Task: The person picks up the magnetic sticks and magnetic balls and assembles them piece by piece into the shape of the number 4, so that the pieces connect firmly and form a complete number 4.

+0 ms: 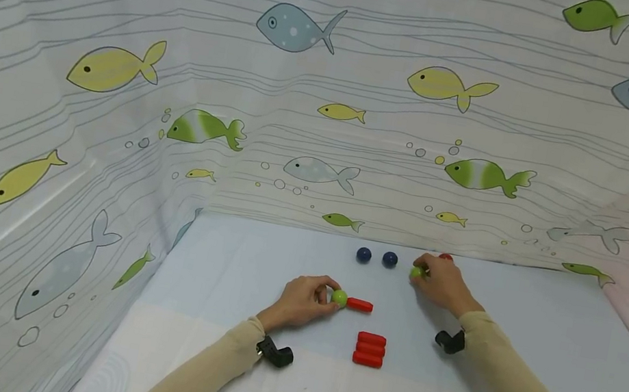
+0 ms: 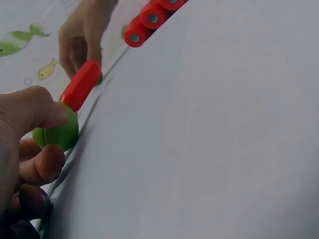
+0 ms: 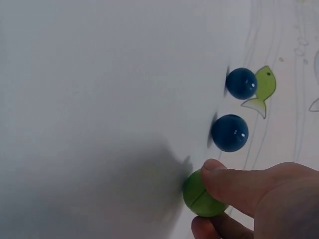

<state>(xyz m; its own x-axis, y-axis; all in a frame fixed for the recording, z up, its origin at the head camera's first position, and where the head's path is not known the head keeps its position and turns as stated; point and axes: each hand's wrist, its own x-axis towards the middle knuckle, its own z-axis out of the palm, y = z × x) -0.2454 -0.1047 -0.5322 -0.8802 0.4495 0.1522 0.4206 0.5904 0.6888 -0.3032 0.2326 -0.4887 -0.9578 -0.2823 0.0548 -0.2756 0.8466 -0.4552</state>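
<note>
**Pinched on both sides, with one part unheld**

My left hand (image 1: 303, 301) pinches a green ball (image 1: 339, 297) between thumb and fingers; a red rod (image 1: 360, 305) runs right from it, end against the ball. How firmly the two are joined, I cannot tell. Farther off, my right hand (image 1: 445, 284) pinches a second green ball (image 3: 199, 194), just right of two blue balls (image 1: 390, 259) on the white table (image 1: 209, 303). Something red (image 1: 446, 256) peeks out on that hand's far side, too hidden to name.

From my seat, the rod looks like the weak point: no finger supports it, so a twist or quick lift could shed it if the joint is loose. On the right, a swing leftward could knock the nearest blue ball, which would likely roll. Three red rods (image 1: 369, 349) lie side by side on the near side; their grey ends (image 2: 153, 19) may be magnetic, and a low pass could snag them.
</note>
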